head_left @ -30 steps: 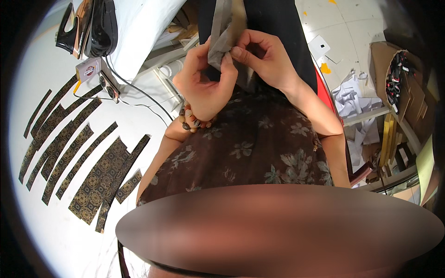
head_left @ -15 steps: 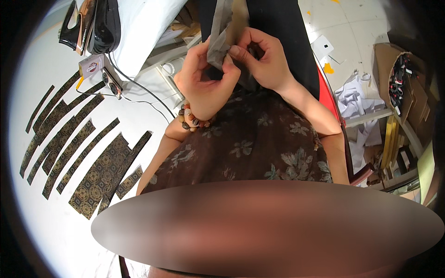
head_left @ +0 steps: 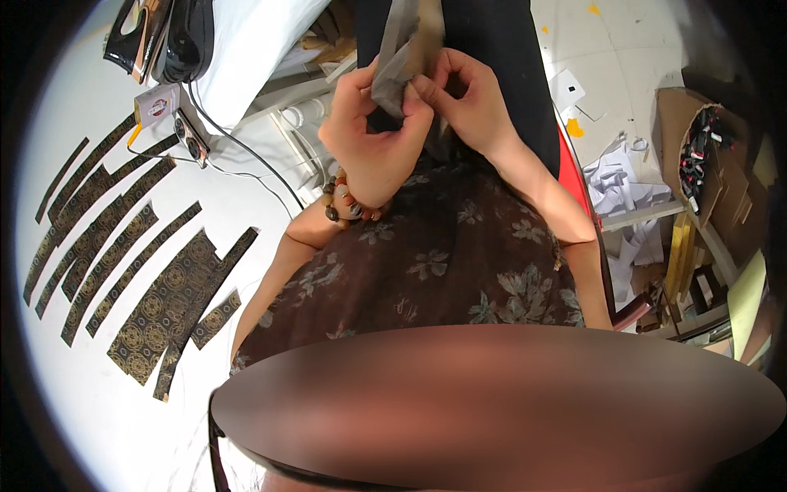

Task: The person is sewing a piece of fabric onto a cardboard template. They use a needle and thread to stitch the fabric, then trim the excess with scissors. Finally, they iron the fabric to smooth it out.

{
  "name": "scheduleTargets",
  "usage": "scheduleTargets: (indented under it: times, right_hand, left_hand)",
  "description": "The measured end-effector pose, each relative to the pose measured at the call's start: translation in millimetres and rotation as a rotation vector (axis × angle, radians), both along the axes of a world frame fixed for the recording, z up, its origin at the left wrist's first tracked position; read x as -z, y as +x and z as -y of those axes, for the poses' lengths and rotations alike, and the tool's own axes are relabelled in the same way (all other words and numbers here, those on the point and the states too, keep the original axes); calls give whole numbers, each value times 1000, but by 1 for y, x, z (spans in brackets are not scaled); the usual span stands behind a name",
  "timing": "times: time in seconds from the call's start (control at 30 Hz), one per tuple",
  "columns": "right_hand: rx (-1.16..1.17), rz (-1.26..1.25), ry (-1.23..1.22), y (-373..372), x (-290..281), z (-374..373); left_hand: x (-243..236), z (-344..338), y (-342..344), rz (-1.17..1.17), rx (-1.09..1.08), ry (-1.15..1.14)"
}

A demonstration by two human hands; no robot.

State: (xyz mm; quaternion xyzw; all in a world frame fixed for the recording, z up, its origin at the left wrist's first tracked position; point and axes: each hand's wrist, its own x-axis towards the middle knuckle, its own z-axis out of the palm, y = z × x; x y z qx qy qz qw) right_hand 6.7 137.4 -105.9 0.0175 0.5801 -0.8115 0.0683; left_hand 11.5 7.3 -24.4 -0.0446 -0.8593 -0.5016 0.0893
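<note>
Both my hands hold a strip of thin grey-brown fabric (head_left: 393, 78) over my lap, near the top of the view. My left hand (head_left: 373, 135), with a beaded bracelet (head_left: 351, 205) at its wrist, pinches the lower end between thumb and fingers. Close beside it, my right hand (head_left: 471, 102) pinches the same strip with thumb and forefinger. Folded layers meet between the two thumbs, and the fingertips partly hide them. The strip runs up and out of view at the top edge. Beneath the hands lies dark cloth (head_left: 500, 49) over my legs.
Dark gold-patterned fabric pieces (head_left: 156, 307) lie spread on the white table (head_left: 74, 394) at left. Beyond them stand a black iron-like appliance (head_left: 184, 49) and a small box (head_left: 156, 107) with cords. At right are crumpled white material (head_left: 627, 184) and a cardboard box (head_left: 668, 123).
Both hands stay pinched on the fabric, shifting slightly right. The strip's lower end has turned a little between the fingers. The surroundings slide slightly left as the view moves.
</note>
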Motion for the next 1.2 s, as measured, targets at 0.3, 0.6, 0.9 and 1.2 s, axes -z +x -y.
scheduleTargets:
  times: [0.3,0.6,0.9,1.2]
  right_hand:
    - [244,-623,327,-20,-29,-27]
    - [376,-1238,897,-35,-44,-37]
    - [262,-1304,921,-38,-38,-40]
    - [305,-1384,1008,-37,-26,-29]
  left_hand:
    - [1,0,1,-17,28,-9]
    - [-5,2,-4,-96,99,-45]
    - [-4,6,-6,-149,137,-72]
    - [0,7,-4,-71,106,38]
